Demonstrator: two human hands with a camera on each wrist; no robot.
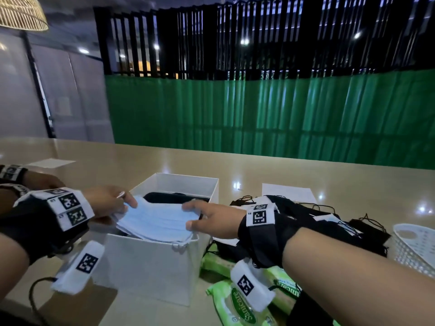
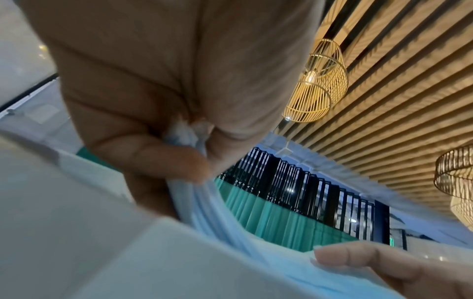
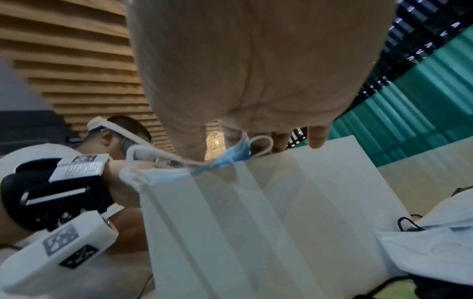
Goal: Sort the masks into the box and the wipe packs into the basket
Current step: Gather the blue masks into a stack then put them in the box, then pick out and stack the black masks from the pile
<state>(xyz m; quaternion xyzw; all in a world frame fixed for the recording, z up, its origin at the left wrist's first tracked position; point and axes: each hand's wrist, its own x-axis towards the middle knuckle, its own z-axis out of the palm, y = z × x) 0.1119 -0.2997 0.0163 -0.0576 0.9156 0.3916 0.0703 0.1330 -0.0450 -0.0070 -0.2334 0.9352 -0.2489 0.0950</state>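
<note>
A stack of light blue masks (image 1: 157, 222) hangs over the open white box (image 1: 150, 262), held at both ends. My left hand (image 1: 124, 208) pinches its left end, with thumb on top and fingers beneath. My right hand (image 1: 191, 215) grips the right end. An ear loop dangles over the box's front rim. In the left wrist view the blue masks (image 2: 202, 194) are bunched between my fingers. The right wrist view shows the mask edge (image 3: 230, 157) above the box wall (image 3: 256, 222). Black masks (image 1: 169, 197) lie inside the box. Green wipe packs (image 1: 233, 304) sit under my right forearm.
A pile of black masks (image 1: 313, 220), with a few pale ones, lies right of the box. The white perforated basket (image 1: 414, 245) stands at the far right edge. A sheet of paper (image 1: 50, 163) lies at the far left of the tan table (image 1: 259, 168).
</note>
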